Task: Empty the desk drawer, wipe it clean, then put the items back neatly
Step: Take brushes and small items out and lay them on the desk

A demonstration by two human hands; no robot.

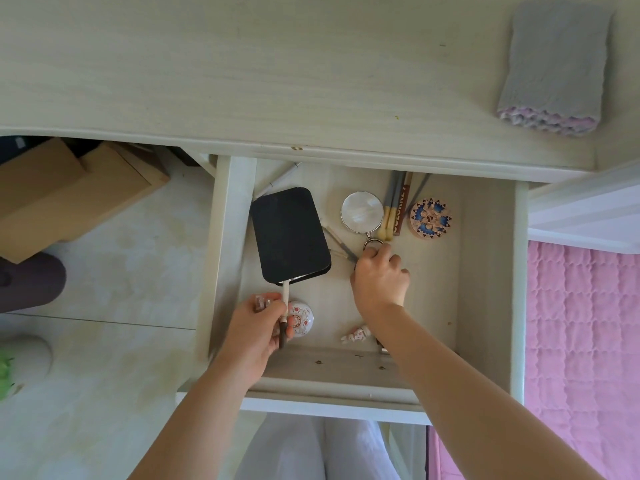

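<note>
The pale wooden drawer [485, 271] stands pulled out below the desk top [242, 64]. My left hand [258, 327] grips the thin handle of a black rectangular hand mirror [289, 233], lifted over the drawer's left side, and also holds a small pale clip. My right hand [379, 278] is curled on the ring of a round pearly keyring mirror [362, 212]. Also in the drawer are a white floral round box [303, 318], a blue-patterned round disc [431, 219], several pencils [394, 206], thin sticks [337, 240] and a small floral hair clip [356, 334].
A folded grey cloth [554, 67] with a pink edge lies on the desk top at the far right. Cardboard boxes [69, 192] sit on the floor to the left. A pink quilted bed cover [581, 341] is on the right. Crumbs dot the drawer's front.
</note>
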